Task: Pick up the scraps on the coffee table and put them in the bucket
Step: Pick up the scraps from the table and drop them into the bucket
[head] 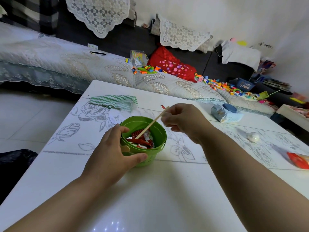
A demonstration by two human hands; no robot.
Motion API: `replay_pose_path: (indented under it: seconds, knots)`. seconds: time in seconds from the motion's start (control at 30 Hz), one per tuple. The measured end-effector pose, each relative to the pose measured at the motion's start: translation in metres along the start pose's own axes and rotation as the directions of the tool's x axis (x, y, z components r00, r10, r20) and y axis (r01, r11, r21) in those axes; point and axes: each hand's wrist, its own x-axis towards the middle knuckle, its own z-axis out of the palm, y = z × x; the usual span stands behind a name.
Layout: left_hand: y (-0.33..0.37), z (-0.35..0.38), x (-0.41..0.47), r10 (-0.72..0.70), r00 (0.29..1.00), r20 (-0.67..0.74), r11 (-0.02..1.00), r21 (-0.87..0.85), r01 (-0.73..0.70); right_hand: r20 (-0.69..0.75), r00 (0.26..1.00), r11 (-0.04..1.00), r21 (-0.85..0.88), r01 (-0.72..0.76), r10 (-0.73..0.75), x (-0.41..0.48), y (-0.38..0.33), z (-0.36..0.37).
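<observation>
Over the bucket [150,158], a stick [153,122] slants down-left into it

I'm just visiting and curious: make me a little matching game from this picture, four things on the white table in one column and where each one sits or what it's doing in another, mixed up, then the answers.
Things:
1. green bucket
2. thin wooden stick
3. green-and-white striped cloth
4. red wrapper

Places or states:
A. lying near the far left edge of the table
B. pinched by the right hand, lower end down among the scraps
C. lying alone at the right edge of the picture
D. steadied by the left hand, holding red scraps

Pairs: 1-D, 2-B, 3-A, 4-C
</observation>
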Motion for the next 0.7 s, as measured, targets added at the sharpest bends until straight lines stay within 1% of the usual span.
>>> replay_pose_path:
  seconds: [0.1, 0.2, 0.27, 0.33, 0.4, 0.53, 0.63, 0.7]
  knots:
    - [0.001, 0.000, -0.001, -0.009, 1.000, -0.001, 1.000, -0.007, 0.009, 0.100, 0.994, 0.995, -0.082, 0.050, -0.041, -0.006, -0.014, 0.022]
    - [0.000, -0.001, -0.001, -0.013, 1.000, 0.006, 1.000, -0.015, 0.013, 0.126, 0.990, 0.937, -0.331, 0.109, -0.071, -0.007, -0.016, 0.037]
    - [0.000, -0.001, -0.002, -0.013, 1.000, 0.007, 1.000, -0.016, 0.013, 0.127, 0.988, 0.907, -0.401, 0.133, -0.088, -0.008, -0.015, 0.041]
    - [0.000, -0.001, -0.002, -0.017, 1.000, 0.005, 1.000, -0.015, 0.017, 0.115, 0.988, 0.908, -0.396, 0.139, -0.102, -0.008, -0.014, 0.041]
    - [0.000, -0.001, -0.002, -0.017, 1.000, -0.004, 1.000, -0.005, 0.017, 0.073, 0.991, 0.915, -0.382, 0.131, -0.112, -0.009, -0.014, 0.038]
    - [0.001, -0.005, -0.002, -0.024, 0.999, -0.025, 1.000, 0.015, 0.024, -0.094, 0.990, 0.966, -0.245, 0.083, -0.109, -0.003, -0.011, 0.019]
    - [0.002, -0.014, 0.000, -0.026, 0.997, -0.073, 1.000, 0.015, 0.028, -0.225, 0.973, 0.994, -0.101, 0.031, -0.053, 0.008, 0.000, 0.002]
    - [0.001, -0.021, 0.002, -0.024, 0.993, -0.114, 0.999, 0.020, 0.027, -0.270, 0.963, 0.996, -0.087, -0.024, 0.000, 0.018, 0.014, -0.004]
